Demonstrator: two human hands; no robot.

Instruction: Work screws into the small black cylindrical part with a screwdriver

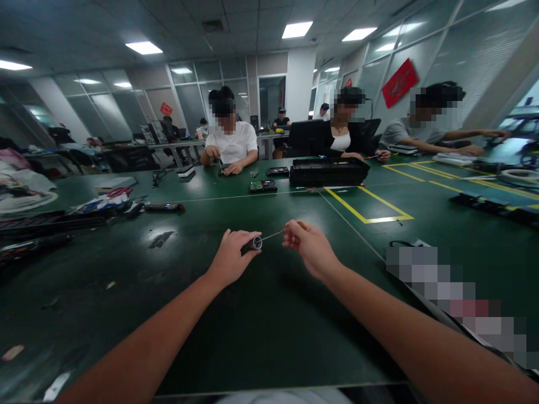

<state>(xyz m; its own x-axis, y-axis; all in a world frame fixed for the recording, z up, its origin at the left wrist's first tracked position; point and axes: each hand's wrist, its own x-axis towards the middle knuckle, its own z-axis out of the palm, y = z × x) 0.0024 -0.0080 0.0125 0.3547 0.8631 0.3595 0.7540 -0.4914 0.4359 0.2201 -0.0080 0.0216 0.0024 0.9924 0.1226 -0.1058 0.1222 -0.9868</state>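
My left hand (234, 251) is closed around a small dark cylinder (256, 243), whose pale ring-shaped end faces me. A thin metal rod (273, 234) runs from that end up and to the right. At its other end, the fingertips of my right hand (309, 245) pinch it. Both hands are above the dark green table (261, 336), the right one a short way to the right of the cylinder. The part of the rod between my right fingers is hidden.
A dark pen-like tool (164, 207) and tangled cables (103, 205) lie left. Beyond my hands are a circuit board (263, 186) and a long black case (329, 171). Yellow tape (389, 218) marks the table at right. Several people sit across the table, hands at work.
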